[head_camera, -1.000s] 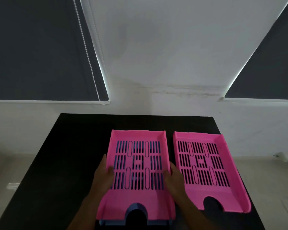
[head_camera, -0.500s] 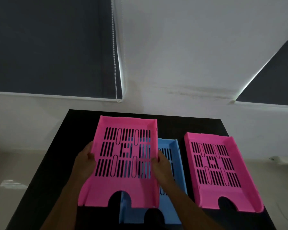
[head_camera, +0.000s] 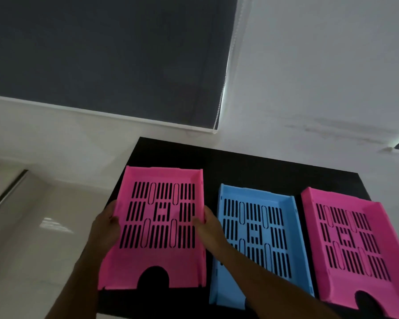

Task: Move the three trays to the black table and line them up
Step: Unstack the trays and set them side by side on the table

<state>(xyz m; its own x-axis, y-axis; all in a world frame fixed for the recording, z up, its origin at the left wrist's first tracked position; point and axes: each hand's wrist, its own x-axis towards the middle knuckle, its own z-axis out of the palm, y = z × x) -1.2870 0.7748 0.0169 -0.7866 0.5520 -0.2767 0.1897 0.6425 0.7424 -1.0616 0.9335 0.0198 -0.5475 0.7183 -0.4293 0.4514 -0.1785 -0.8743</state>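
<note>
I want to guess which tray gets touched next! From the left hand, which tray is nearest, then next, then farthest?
1. Left pink tray: the left hand grips its left edge.
2. Blue tray: in the middle.
3. Right pink tray: on the far right.

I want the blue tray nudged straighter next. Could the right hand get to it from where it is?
Probably yes. The right hand grips the right wall of the left pink tray, and the blue tray lies right beside it on the black table, with nothing between. It must first let go.
</note>
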